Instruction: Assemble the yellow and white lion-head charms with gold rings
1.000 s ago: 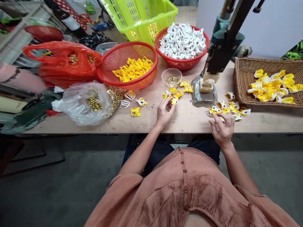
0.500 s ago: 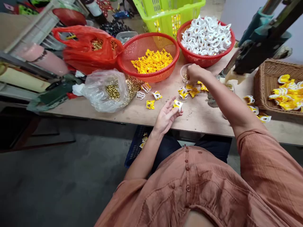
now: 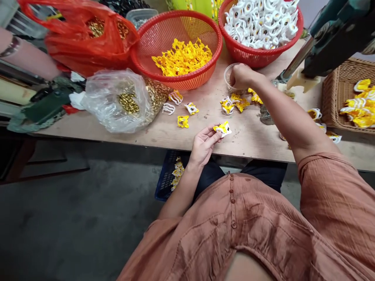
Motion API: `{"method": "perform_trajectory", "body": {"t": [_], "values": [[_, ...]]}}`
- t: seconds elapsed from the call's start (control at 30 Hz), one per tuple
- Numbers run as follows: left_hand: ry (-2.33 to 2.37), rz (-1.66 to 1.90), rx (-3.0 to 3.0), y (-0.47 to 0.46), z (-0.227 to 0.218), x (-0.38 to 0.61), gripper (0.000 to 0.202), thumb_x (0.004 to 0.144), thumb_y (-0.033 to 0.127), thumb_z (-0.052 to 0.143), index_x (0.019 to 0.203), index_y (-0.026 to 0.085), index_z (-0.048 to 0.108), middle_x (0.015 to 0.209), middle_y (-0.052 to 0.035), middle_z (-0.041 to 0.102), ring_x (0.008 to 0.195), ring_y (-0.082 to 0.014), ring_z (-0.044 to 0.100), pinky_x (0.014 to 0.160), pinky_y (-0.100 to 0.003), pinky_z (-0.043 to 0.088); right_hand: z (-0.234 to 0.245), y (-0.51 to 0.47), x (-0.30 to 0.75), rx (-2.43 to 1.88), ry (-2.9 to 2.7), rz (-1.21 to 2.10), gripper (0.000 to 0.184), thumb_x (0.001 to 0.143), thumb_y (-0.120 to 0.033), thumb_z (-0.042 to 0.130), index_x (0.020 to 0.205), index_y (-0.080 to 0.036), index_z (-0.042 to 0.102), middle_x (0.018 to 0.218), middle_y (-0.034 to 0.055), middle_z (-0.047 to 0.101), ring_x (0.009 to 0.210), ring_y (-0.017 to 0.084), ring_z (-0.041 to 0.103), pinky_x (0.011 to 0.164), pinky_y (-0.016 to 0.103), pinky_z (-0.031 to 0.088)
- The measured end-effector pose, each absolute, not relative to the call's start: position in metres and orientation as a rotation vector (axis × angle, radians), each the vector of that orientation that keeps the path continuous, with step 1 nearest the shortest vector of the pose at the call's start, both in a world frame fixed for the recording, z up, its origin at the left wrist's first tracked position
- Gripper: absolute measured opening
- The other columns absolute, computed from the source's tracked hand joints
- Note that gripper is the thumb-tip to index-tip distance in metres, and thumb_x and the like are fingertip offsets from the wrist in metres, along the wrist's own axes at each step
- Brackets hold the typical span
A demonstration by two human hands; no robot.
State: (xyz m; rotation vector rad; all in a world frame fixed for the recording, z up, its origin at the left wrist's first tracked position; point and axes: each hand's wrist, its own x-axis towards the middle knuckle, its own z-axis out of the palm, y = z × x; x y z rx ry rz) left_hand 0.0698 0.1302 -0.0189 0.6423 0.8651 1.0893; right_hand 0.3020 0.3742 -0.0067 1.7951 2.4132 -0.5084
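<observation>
Between the thumb and fingers of my left hand [image 3: 205,143] is a yellow-and-white plastic animal-face piece [image 3: 225,129] with a dark eye, held just above the table's front edge. My right hand [image 3: 243,76] reaches down into a small clear round tub [image 3: 227,86], fingers curled and their tips hidden. Close to the tub sit a yellow-and-white face piece [image 3: 227,105] and loose yellow pieces [image 3: 241,103]. Left of them lie another face piece [image 3: 191,109], a yellow part [image 3: 183,121] and white curved strips [image 3: 169,109].
Behind are a red basket of yellow parts [image 3: 183,58] and a red basket of white parts [image 3: 260,27]. On the left sit a clear bag of gold-coloured bits [image 3: 117,117] and a red bag [image 3: 79,50]. A machine [image 3: 325,47] and wicker basket [image 3: 334,97] stand right.
The view has moved nearer to the table. My left hand has turned the face piece so more yellow shows. My right hand remains in the clear tub.
</observation>
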Motion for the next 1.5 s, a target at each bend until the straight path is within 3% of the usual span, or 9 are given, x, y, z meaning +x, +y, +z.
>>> {"method": "perform_trajectory", "body": {"t": [0.27,0.4,0.53,0.7,0.87,1.13,1.23,1.37,1.5], "values": [[0.878,1.022,0.555,0.121,-0.009,0.068,0.031,0.075,0.02,0.09,0.104,0.019,0.077,0.101,-0.0027,0.079,0.079,-0.0103,0.073,0.065,-0.018,0.053,-0.02,0.377,0.299,1.877,2.52,-0.354,0.009,0.075,-0.012,0.077,0.082,-0.016,0.081,0.084,0.0096,0.08,0.083,0.025,0.071,0.084,0.039,0.057],[0.905,0.998,0.57,0.116,-0.008,0.068,0.034,0.075,0.024,0.091,0.106,0.018,0.076,0.104,-0.0039,0.08,0.08,-0.012,0.076,0.067,-0.019,0.057,-0.013,0.369,0.303,1.96,2.572,-0.425,0.014,0.081,-0.019,0.076,0.093,-0.014,0.082,0.092,0.0103,0.081,0.086,0.024,0.071,0.085,0.036,0.056],[0.921,1.011,0.592,0.116,-0.011,0.071,0.036,0.072,0.025,0.093,0.103,0.017,0.076,0.101,-0.0037,0.08,0.077,-0.0109,0.076,0.066,-0.018,0.056,0.0,0.357,0.308,2.023,2.576,-0.481,0.02,0.084,-0.012,0.071,0.101,-0.012,0.082,0.102,0.0118,0.081,0.09,0.023,0.072,0.087,0.035,0.055],[0.89,0.999,0.597,0.118,-0.009,0.08,0.041,0.071,0.029,0.096,0.104,0.017,0.075,0.095,-0.0014,0.079,0.075,-0.0101,0.076,0.064,-0.016,0.056,0.007,0.354,0.297,1.972,2.534,-0.513,0.02,0.075,-0.006,0.078,0.095,-0.007,0.081,0.099,0.0141,0.08,0.096,0.027,0.075,0.094,0.039,0.057],[0.903,1.032,0.602,0.118,-0.007,0.071,0.04,0.071,0.027,0.095,0.104,0.018,0.076,0.098,-0.0019,0.08,0.077,-0.0095,0.076,0.066,-0.015,0.057,0.003,0.353,0.289,2.01,2.59,-0.482,0.016,0.075,-0.013,0.079,0.089,-0.005,0.079,0.093,0.0156,0.079,0.097,0.028,0.075,0.096,0.042,0.059],[0.947,1.078,0.588,0.118,-0.012,0.059,0.034,0.073,0.025,0.094,0.1,0.018,0.074,0.095,-0.0003,0.079,0.078,-0.0073,0.075,0.069,-0.014,0.058,0.025,0.316,0.308,2.18,2.829,-0.823,0.017,0.083,-0.009,0.068,0.094,-0.013,0.08,0.092,0.0064,0.08,0.086,0.019,0.071,0.088,0.032,0.059],[0.927,1.097,0.611,0.116,-0.01,0.068,0.034,0.073,0.026,0.094,0.1,0.018,0.076,0.094,-0.001,0.08,0.079,-0.0085,0.075,0.073,-0.016,0.06,0.032,0.256,0.303,2.101,3.061,-1.483,0.008,0.085,-0.02,0.077,0.091,-0.017,0.079,0.089,0.0043,0.078,0.08,0.016,0.07,0.079,0.031,0.061],[0.886,1.134,0.647,0.111,-0.007,0.084,0.035,0.072,0.028,0.096,0.102,0.019,0.079,0.1,-0.0022,0.082,0.08,-0.0107,0.077,0.078,-0.02,0.063,0.026,0.16,0.286,1.873,3.02,-2.286,0.017,0.085,-0.035,0.083,0.092,-0.02,0.079,0.085,0.002,0.078,0.075,0.015,0.072,0.074,0.032,0.064],[0.882,1.164,0.734,0.102,-0.003,0.098,0.034,0.074,0.03,0.095,0.104,0.021,0.082,0.107,-0.0029,0.081,0.086,-0.0142,0.078,0.085,-0.026,0.065,0.011,0.103,0.269,2.251,3.122,-2.09,0.011,0.09,-0.036,0.08,0.094,-0.025,0.08,0.092,0.0028,0.08,0.087,0.018,0.074,0.084,0.037,0.064]]}}
